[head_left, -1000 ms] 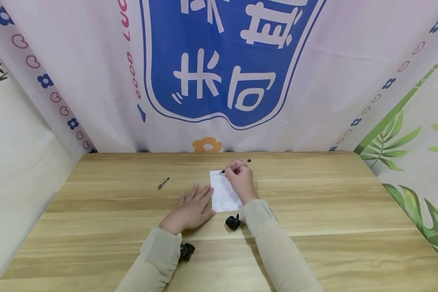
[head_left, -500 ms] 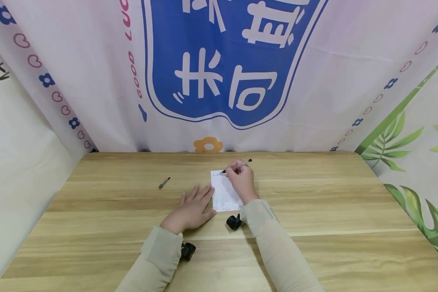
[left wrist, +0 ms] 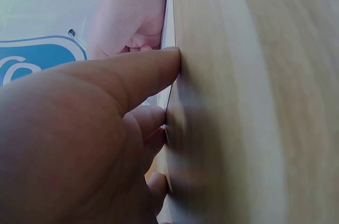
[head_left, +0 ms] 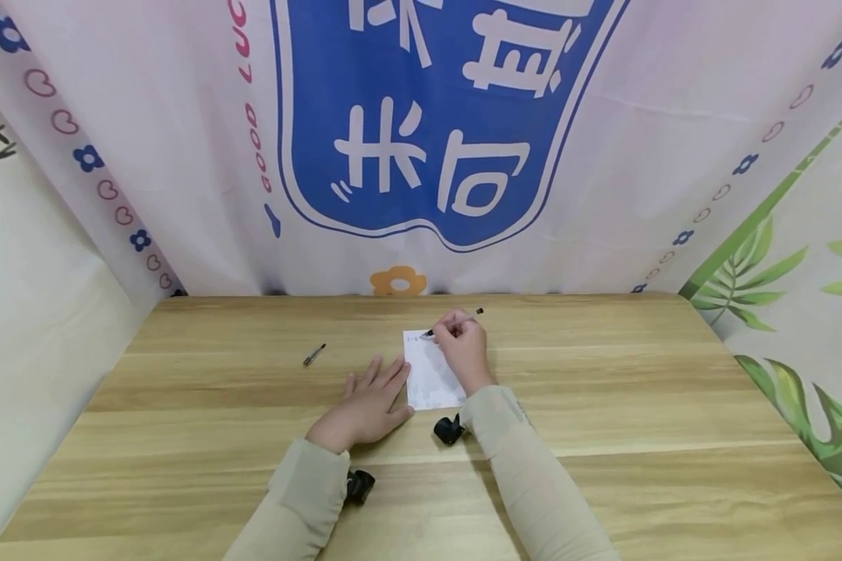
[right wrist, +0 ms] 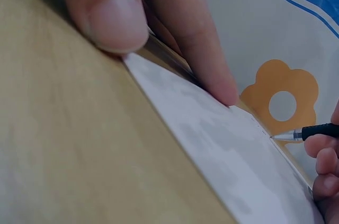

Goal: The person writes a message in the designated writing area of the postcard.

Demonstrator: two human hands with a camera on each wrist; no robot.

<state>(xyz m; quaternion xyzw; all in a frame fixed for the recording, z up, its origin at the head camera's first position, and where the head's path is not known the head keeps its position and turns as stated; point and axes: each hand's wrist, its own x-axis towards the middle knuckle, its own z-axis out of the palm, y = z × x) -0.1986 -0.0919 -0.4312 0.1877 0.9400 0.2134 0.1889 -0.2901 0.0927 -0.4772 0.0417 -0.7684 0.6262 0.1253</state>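
Observation:
A small white sheet of paper point(head_left: 431, 378) lies on the wooden table, with a short line of dark marks near its top left. My right hand point(head_left: 465, 347) pinches a black-gripped pen point(right wrist: 312, 132), whose tip meets the paper by those marks. In the head view the pen slants up to the right. My left hand point(head_left: 365, 407) lies spread out on the table, thumb and fingertips pressing the paper's left edge. The left wrist view shows the left thumb point(left wrist: 143, 75) and fingers from the side; there the paper is seen almost edge-on.
A pen cap point(head_left: 314, 355) lies on the wooden table point(head_left: 203, 436), left of the paper. Black wrist cameras point(head_left: 449, 429) sit beneath both sleeves. A printed curtain point(head_left: 203, 156) hangs behind the table's far edge.
The right hand and pen tip make only tiny movements near the marks at the top of the paper. The left hand stays in place. The head view shifts slightly.

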